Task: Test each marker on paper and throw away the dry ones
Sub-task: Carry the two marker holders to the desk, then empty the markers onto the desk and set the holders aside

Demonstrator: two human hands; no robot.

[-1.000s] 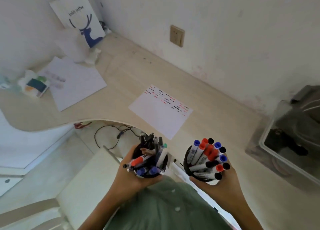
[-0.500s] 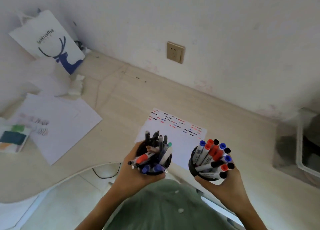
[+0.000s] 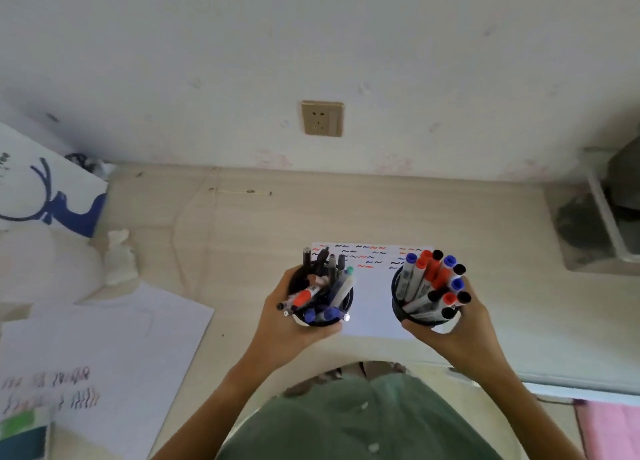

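At the desk edge: both hands held over the near rim of a pale wood-grain desk (image 3: 311, 217)
Left hand (image 3: 287, 324): fingers curled round a black round cup of mixed pens and markers (image 3: 322, 293), several lying tilted
Right hand (image 3: 460, 328): fingers curled round a black round cup of capped whiteboard markers (image 3: 429, 286), caps blue, red, black
Test paper: white sheet with short red, blue, black squiggles (image 3: 370, 307), flat on desk between and under the cups
Surface left: larger white sheets with scribbles (image 3: 104, 355), crumpled white tissue (image 3: 119, 258), white paper bag with blue deer print (image 3: 45, 196)
Room: scuffed white wall (image 3: 311, 43), beige wall socket (image 3: 322, 118) above desk
Right edge: clear plastic bin (image 3: 602, 217), contents dark, unclear
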